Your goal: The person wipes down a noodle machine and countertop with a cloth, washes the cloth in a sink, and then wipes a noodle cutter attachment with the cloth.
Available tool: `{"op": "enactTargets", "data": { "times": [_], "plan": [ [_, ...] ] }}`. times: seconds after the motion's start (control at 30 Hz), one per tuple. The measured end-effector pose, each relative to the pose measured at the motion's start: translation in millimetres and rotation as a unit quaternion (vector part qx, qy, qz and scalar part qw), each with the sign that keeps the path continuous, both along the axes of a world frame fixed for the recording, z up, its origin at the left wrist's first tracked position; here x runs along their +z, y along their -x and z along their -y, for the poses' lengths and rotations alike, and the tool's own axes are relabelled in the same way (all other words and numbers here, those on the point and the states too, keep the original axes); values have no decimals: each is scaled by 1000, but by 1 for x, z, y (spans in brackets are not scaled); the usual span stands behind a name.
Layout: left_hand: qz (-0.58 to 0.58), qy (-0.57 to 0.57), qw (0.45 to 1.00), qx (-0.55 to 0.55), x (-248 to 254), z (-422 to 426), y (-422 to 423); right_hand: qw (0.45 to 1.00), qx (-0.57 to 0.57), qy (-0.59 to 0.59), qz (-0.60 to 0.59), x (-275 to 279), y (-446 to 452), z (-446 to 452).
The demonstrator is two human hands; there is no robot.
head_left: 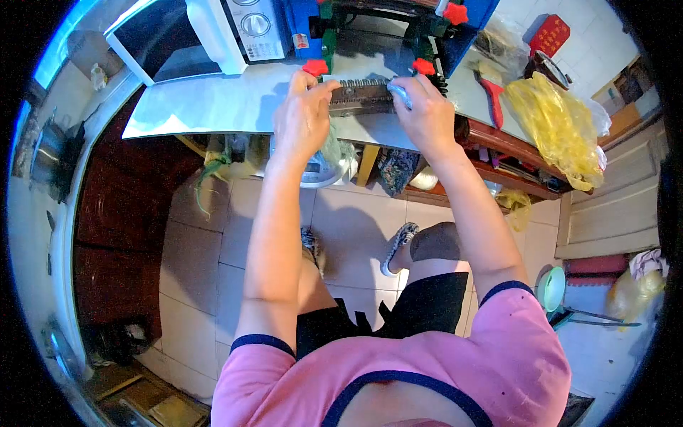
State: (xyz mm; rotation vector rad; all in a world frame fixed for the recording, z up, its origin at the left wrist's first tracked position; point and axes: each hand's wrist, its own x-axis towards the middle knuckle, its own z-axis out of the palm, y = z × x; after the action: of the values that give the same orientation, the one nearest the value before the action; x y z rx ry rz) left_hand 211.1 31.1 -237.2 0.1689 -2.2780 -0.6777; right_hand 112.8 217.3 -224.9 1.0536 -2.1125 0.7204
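Note:
Between my two hands, above the front edge of the light tabletop (192, 107), is a dark brown bar with a row of metal coils or teeth along its top (364, 96). My left hand (302, 117) has its fingers closed on the bar's left end. At the right end my right hand (425, 114) is closed, with a small light-blue item (400, 92) between its fingers and the bar. Just behind stands a blue and dark-green frame (469, 53) with red star-shaped knobs (315, 67).
A white microwave (171, 43) stands at the back left. To the right lie a red-handled brush (492, 103) and a yellow plastic bag (551, 121). Under the tabletop are a white scale (320, 174) and an open drawer or shelf (498, 167).

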Motion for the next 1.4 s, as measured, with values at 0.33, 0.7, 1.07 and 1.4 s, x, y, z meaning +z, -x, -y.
{"op": "enactTargets", "data": {
  "times": [0.33, 0.7, 1.07, 1.4],
  "plan": [
    [17, -12, 1000, -15, 5, 2, 3, 998, 58, 28, -20, -18, -11, 19],
    [22, -15, 999, -27, 3, 4, 3, 997, 61, 41, 8, -22, -25, 31],
    [27, -34, 998, -40, 2, 3, 4, 996, 57, 61, 22, -23, -19, 36],
    [8, -10, 999, -30, 1, -3, 4, 991, 62, 104, 50, -16, -23, 47]
  ]
}}
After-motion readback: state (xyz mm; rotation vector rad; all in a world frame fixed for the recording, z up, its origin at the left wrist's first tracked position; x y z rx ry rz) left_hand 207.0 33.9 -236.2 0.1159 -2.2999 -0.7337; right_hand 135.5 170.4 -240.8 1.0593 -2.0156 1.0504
